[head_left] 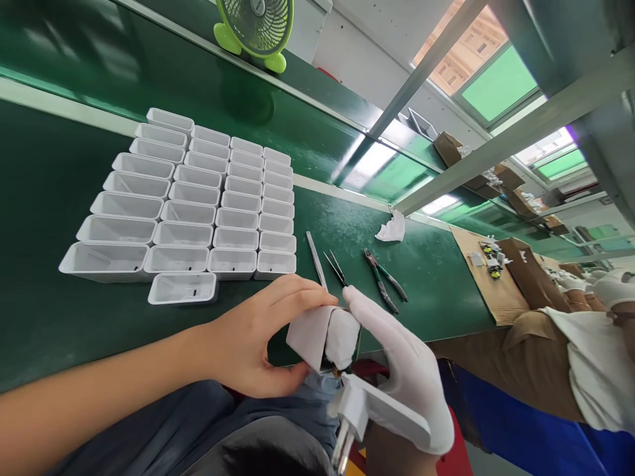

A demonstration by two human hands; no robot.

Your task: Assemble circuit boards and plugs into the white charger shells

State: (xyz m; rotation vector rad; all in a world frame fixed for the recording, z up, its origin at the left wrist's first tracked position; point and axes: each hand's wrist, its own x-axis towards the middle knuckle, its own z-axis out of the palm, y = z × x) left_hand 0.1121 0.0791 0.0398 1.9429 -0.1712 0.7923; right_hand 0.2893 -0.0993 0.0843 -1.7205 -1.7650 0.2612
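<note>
My bare left hand (253, 337) grips a white plastic case (310, 334) between thumb and fingers, above my lap at the bench edge. A white wrapped block (342, 338) shows at the case's open end, with dark parts under it. My right hand (407, 363), in a white glove, curls around the other side, its fingertips near the block's top. Against its palm lies a white plug cover (391, 410) with metal pins (343, 449) pointing down. The glove's thumb is mostly hidden, so its exact hold is unclear.
Rows of open white cases (193, 215) stand on the green bench (347, 218). Tweezers (337, 270), a flat metal tool (316, 259) and pliers (381, 281) lie ahead. Further off are white scrap (391, 228), a green fan (258, 33), cardboard (483, 277) and co-workers at right.
</note>
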